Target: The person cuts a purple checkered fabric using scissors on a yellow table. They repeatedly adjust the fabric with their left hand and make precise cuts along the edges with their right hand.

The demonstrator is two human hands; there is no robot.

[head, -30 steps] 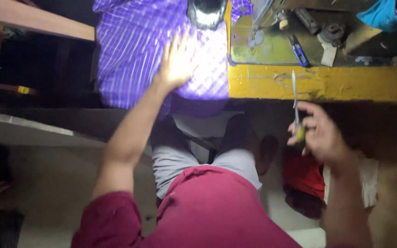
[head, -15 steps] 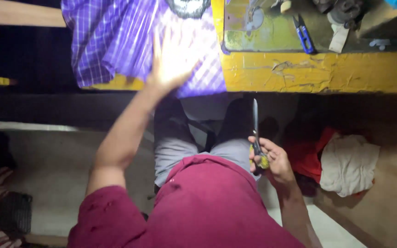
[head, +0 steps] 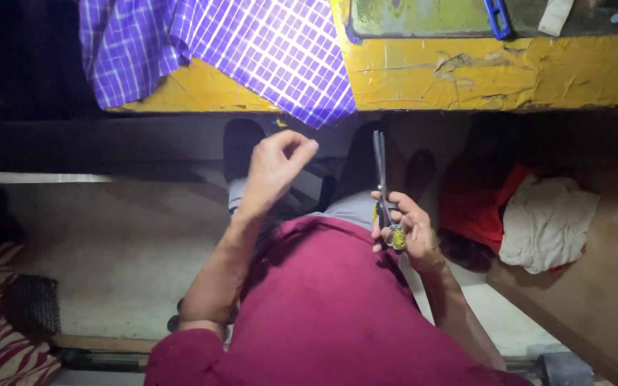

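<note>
My right hand (head: 403, 230) grips a pair of scissors (head: 382, 179) by the yellow-wrapped handles, blades closed and pointing up toward the table edge. My left hand (head: 275, 169) hovers below the table with loosely curled fingers, thumb and forefinger nearly pinched; I cannot tell whether anything is between them. A purple checked cloth (head: 266, 50) lies on the yellow table (head: 481, 71) and hangs over its front edge just above my left hand. My maroon shirt fills the lower middle.
A blue-handled tool (head: 497, 16) lies on the greenish tabletop panel at the top. Red cloth (head: 477, 207) and white cloth (head: 545, 221) are heaped on the floor at right. A striped red mat (head: 1, 343) sits at bottom left. Dark shoes (head: 241, 146) rest under the table.
My left hand has come off the purple cloth and dropped below the table edge, its fingers curling in. The view has tilted downward. The right hand still holds the scissors.
</note>
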